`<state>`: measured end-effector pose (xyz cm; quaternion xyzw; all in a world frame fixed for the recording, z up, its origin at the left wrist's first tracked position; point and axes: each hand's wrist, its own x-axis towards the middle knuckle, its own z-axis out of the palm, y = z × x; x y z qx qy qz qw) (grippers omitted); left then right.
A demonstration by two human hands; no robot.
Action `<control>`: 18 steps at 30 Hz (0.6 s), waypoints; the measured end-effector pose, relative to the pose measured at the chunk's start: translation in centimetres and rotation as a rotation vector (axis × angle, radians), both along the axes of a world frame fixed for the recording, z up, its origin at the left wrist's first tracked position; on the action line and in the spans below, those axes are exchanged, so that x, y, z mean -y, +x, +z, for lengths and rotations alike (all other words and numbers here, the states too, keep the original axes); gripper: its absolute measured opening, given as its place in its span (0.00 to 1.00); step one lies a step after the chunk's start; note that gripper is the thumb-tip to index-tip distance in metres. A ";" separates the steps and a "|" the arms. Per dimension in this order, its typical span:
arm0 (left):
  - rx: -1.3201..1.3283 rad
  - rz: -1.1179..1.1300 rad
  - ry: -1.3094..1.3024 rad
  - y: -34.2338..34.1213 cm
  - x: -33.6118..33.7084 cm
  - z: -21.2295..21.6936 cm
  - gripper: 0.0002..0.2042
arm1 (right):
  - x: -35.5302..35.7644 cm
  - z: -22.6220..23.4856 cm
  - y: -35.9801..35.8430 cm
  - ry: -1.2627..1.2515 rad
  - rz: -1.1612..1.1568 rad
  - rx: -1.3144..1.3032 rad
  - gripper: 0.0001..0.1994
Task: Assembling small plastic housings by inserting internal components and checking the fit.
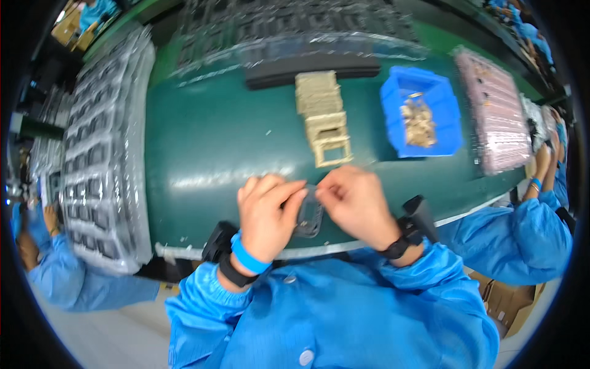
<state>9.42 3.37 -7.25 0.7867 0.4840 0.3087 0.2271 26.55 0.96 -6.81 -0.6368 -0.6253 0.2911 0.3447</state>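
A small dark rectangular plastic frame [310, 222] lies on the green table near its front edge, between my two hands. My left hand [265, 212] is beside its left edge, thumb and index finger pinched together at its upper end. From the other side, my right hand [359, 200] brings its fingertips, also pinched, close to the same upper end. Whatever is between the fingertips is too small and blurred to make out. Just beyond the hands is a row of beige sheets [319, 97], the nearest an open rectangular frame [334, 154].
A blue bin [393, 123] with small beige pieces stands right of the sheets. Stacked clear trays with dark parts [101, 160] line the left; more trays [295, 24] lie at the back. A pink wrapped stack [495, 111] is at the right. Co-workers sit on both sides.
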 end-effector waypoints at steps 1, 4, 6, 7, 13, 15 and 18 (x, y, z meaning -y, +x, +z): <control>-0.006 -0.024 0.018 -0.3 0.0 -0.1 0.05 | 0.1 -0.3 -0.3 0.005 0.003 0.018 0.05; -0.005 -0.030 0.043 -0.8 -0.2 -0.8 0.04 | -0.2 -1.4 -0.8 0.024 0.013 0.039 0.04; -0.017 -0.002 0.026 -1.0 0.4 -0.4 0.04 | -0.1 -1.2 -1.2 -0.001 0.018 -0.057 0.02; -0.044 0.015 0.037 -1.0 0.6 -0.2 0.04 | 0.0 -1.0 -1.3 0.025 0.023 -0.042 0.02; -0.028 0.018 -0.018 -0.8 0.7 -1.0 0.05 | 0.1 -1.8 -1.1 0.011 0.013 -0.012 0.03; -0.029 0.028 -0.019 -0.6 0.8 -0.9 0.05 | 0.1 -1.8 -1.0 0.012 0.022 -0.018 0.03; -0.034 0.053 -0.030 -0.6 0.8 -1.2 0.05 | 0.2 -1.3 -1.0 0.032 0.018 -0.017 0.03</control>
